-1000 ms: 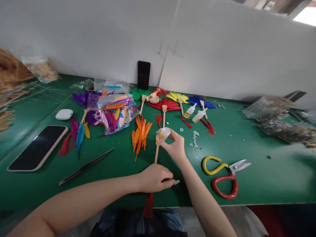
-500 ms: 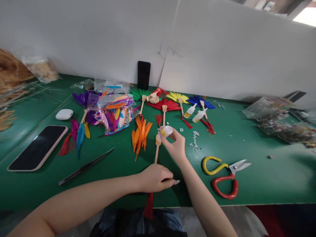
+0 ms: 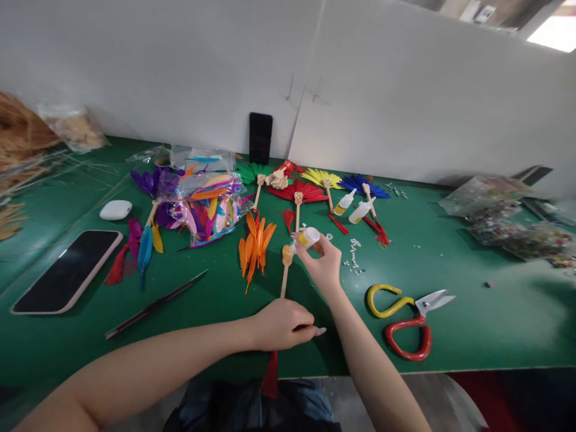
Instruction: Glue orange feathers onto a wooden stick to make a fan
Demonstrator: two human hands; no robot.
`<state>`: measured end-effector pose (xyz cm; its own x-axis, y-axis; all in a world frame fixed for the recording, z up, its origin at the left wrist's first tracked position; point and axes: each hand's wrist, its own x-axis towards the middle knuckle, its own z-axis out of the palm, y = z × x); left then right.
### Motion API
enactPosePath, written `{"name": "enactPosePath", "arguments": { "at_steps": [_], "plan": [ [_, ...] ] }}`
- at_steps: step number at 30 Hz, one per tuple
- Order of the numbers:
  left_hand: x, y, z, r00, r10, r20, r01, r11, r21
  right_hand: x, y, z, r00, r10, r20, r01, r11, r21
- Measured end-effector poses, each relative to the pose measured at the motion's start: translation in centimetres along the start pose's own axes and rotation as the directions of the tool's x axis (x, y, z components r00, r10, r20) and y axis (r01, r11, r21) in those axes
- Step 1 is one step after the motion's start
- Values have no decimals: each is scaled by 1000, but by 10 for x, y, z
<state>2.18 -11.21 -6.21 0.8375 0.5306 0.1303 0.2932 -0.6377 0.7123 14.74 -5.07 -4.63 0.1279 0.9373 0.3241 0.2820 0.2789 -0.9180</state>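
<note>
My left hand (image 3: pixel 283 324) is closed around the lower end of a wooden fan handle (image 3: pixel 285 279), pinning it to the table. A red tassel (image 3: pixel 270 375) hangs from below that hand over the table edge. The handle's carved, rounded head (image 3: pixel 287 254) points away from me. Between the fingertips of my right hand (image 3: pixel 323 261) is a small white glue bottle (image 3: pixel 308 237) with a yellow label, tilted so its nozzle meets or nearly meets the head. Orange feathers (image 3: pixel 255 249) lie just left of the handle.
Finished feather fans in red (image 3: pixel 299 191), yellow (image 3: pixel 321 177) and blue (image 3: pixel 365 185) lie at the back, near two more glue bottles (image 3: pixel 345 203). Scissors (image 3: pixel 420 312) and white beads (image 3: pixel 354 255) are on the right. Tweezers (image 3: pixel 155 305) and a phone (image 3: pixel 67 273) lie left.
The glue bottle has shifted slightly right and tipped further over, its nozzle now at the right side of the handle's head. My left hand keeps its hold.
</note>
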Motion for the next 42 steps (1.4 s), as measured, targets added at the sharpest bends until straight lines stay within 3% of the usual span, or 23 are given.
{"name": "enactPosePath", "arguments": {
  "at_steps": [9,13,15,20,23,27,31,36,39,42],
  "plan": [
    [0,-2,1,1000,-4,-3,4,1000,-18,2,-3,-3,1000,-5,9,5,998,64],
    [-1,-2,2,1000,11,-17,-11,999,-41,14,-10,-21,977,41,-210,36,936,350],
    [-1,-2,0,1000,21,-10,-22,998,-58,20,-13,-31,963,98,-252,25,895,445],
    [-3,3,-9,1000,5,-19,-9,978,-210,23,-23,-39,955,272,-119,-149,785,601],
    [-5,7,-18,988,-75,-139,31,956,-292,18,-24,-32,949,311,-51,-200,719,665],
    [-7,8,-31,927,-200,-318,97,946,-311,5,-18,-23,924,381,-1,-279,678,680],
    [-8,5,-43,903,-201,-381,111,963,-246,-5,-16,-23,932,358,53,-287,641,712],
    [-21,11,-60,916,-158,-369,149,987,-53,-11,-16,-33,954,292,69,-250,650,718],
    [-40,8,-75,860,-246,-446,279,960,8,-13,-9,-42,957,281,65,-248,685,685],
    [-61,-8,-91,730,-423,-537,465,883,-64,-14,1,-51,955,284,83,-275,750,602]
  ]
}}
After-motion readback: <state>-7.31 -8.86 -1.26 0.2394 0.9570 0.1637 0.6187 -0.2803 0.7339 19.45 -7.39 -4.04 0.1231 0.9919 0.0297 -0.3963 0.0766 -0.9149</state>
